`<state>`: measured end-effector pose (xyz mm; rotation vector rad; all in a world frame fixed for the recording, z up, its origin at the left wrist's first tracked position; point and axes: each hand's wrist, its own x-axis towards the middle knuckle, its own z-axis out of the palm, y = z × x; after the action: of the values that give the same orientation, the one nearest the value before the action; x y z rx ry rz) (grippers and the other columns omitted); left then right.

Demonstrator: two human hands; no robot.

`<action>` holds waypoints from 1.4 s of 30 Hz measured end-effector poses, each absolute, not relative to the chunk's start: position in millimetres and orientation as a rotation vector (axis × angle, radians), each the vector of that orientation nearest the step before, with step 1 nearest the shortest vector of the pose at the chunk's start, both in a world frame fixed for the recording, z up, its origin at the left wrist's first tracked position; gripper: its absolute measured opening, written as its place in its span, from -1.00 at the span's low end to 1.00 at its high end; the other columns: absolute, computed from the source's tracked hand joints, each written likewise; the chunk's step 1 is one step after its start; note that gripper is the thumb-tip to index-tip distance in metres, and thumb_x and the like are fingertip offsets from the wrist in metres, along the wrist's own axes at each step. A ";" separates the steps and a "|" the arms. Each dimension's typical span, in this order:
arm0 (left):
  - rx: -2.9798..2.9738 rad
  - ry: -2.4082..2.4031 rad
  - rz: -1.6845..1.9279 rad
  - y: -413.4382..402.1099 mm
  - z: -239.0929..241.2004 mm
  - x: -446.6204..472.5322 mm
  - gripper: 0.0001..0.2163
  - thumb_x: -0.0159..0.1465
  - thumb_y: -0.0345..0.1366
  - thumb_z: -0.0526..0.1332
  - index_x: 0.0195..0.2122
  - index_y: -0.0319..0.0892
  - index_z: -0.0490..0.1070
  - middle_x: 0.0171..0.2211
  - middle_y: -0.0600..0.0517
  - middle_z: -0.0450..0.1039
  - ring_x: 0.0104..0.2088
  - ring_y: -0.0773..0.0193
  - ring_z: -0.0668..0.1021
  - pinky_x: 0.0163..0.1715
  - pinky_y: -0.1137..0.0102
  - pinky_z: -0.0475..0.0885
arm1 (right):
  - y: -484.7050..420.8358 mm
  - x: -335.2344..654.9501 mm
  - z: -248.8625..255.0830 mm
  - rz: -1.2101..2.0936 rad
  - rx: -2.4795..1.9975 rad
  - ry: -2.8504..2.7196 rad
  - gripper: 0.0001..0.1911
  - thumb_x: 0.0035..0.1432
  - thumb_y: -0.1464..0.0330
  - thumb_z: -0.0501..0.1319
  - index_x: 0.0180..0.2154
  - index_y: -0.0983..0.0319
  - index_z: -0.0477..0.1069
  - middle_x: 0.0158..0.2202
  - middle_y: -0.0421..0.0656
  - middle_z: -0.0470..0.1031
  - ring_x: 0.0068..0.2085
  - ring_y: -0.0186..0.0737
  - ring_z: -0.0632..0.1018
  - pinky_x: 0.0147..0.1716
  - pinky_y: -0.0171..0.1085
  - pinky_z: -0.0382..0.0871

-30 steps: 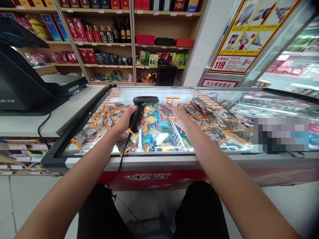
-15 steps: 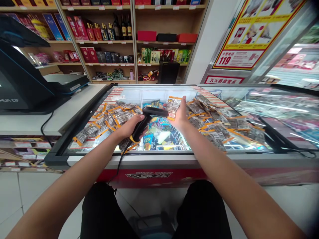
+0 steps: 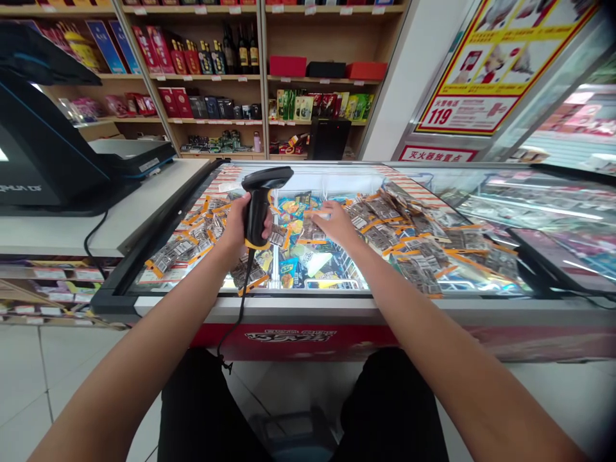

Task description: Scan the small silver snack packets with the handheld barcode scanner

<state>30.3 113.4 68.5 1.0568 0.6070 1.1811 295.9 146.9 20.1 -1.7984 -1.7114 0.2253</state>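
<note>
My left hand (image 3: 237,221) is wrapped round the handle of a black and yellow barcode scanner (image 3: 257,215), held upright with its head pointing right and its cable hanging down. My right hand (image 3: 337,223) has its thumb and fingers closed at the right part of a small orange-edged snack packet (image 3: 312,231), over the middle of the glass freezer top (image 3: 293,174). Similar packets lie in a heap on the left (image 3: 177,249) and in a larger heap on the right (image 3: 380,231). One loose packet (image 3: 278,236) shows just right of the scanner handle.
Colourful bags (image 3: 289,269) show through the glass inside the chest freezer. A counter (image 3: 144,199) with a black checkout machine (image 3: 43,154) stands at the left. A dark flat device (image 3: 563,256) lies on the right side. Stocked shelves (image 3: 206,122) line the back.
The scanner has been raised and moved left, from lying nearly level toward the packet to upright. My right hand has moved slightly left and down, its packet now lower and flatter over the glass.
</note>
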 end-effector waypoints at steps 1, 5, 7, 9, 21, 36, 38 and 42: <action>1.032 0.616 1.213 113.8 70.6 29.5 -0.51 0.53 0.23 0.16 -0.22 -0.12 0.48 -0.58 0.12 0.37 -0.70 0.35 0.40 -0.67 0.44 0.30 | 143.1 295.8 22.4 0.192 -1.859 -1.679 -0.23 0.44 0.06 0.36 0.48 0.33 0.39 0.41 0.31 0.52 0.37 0.36 0.57 0.33 0.13 0.49; 0.960 0.655 1.265 114.1 73.5 27.7 -0.51 0.53 0.25 0.18 -0.20 -0.12 0.47 -0.58 0.14 0.36 -0.70 0.37 0.40 -0.67 0.45 0.31 | 122.8 298.6 34.2 0.159 -1.820 -1.793 -0.53 0.52 0.14 0.28 0.28 0.25 0.58 0.21 0.19 0.66 0.24 0.28 0.64 0.29 0.14 0.50; 0.954 0.651 1.270 114.0 73.1 27.7 -0.51 0.53 0.24 0.18 -0.20 -0.12 0.47 -0.57 0.13 0.36 -0.70 0.36 0.40 -0.67 0.46 0.32 | 114.1 297.0 37.6 0.256 -1.727 -1.972 -0.66 0.58 0.16 0.21 0.05 0.20 0.69 0.01 0.07 0.73 0.04 0.17 0.71 0.17 0.07 0.57; 0.962 0.645 1.261 114.1 72.6 28.2 -0.51 0.54 0.24 0.17 -0.20 -0.12 0.47 -0.57 0.13 0.37 -0.69 0.36 0.41 -0.67 0.46 0.33 | 108.6 290.4 38.1 0.295 -1.626 -2.122 -0.66 0.60 0.18 0.22 -0.03 0.20 0.73 0.00 0.05 0.75 0.06 0.14 0.71 0.20 0.06 0.57; 0.983 0.634 1.235 114.1 71.5 29.6 -0.52 0.51 0.24 0.20 -0.21 -0.13 0.47 -0.58 0.13 0.38 -0.70 0.35 0.40 -0.69 0.45 0.30 | 109.8 322.2 41.5 -0.230 -2.065 -1.706 -0.46 0.54 0.12 0.26 0.28 0.38 0.62 0.35 0.40 0.52 0.44 0.59 0.40 0.39 0.43 0.29; 1.026 0.660 1.209 112.6 70.0 30.6 -0.52 0.52 0.23 0.21 -0.21 -0.12 0.48 -0.57 0.10 0.40 -0.67 0.32 0.40 -0.63 0.38 0.32 | 115.5 326.0 32.4 -0.013 -2.038 -1.848 -0.50 0.58 0.12 0.23 0.35 0.16 0.67 0.40 0.28 0.48 0.46 0.63 0.40 0.35 0.55 0.32; 1.027 0.662 1.198 112.2 70.5 31.1 -0.52 0.51 0.24 0.22 -0.22 -0.13 0.47 -0.58 0.10 0.40 -0.68 0.32 0.40 -0.64 0.38 0.31 | 117.2 328.1 30.5 0.062 -2.090 -1.818 -0.43 0.57 0.03 0.25 0.41 0.14 0.64 0.42 0.29 0.46 0.42 0.62 0.46 0.35 0.52 0.35; 1.067 0.624 1.189 111.3 70.1 31.1 -0.52 0.50 0.23 0.23 -0.22 -0.14 0.47 -0.57 0.10 0.42 -0.68 0.34 0.40 -0.65 0.40 0.29 | 119.2 326.1 34.2 0.218 -2.032 -1.876 -0.44 0.56 0.04 0.32 0.41 0.14 0.62 0.44 0.23 0.47 0.48 0.47 0.45 0.43 0.30 0.36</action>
<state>31.1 111.3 70.1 1.0665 0.6244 1.1888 326.1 119.2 34.2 -2.0323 -1.8756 0.2179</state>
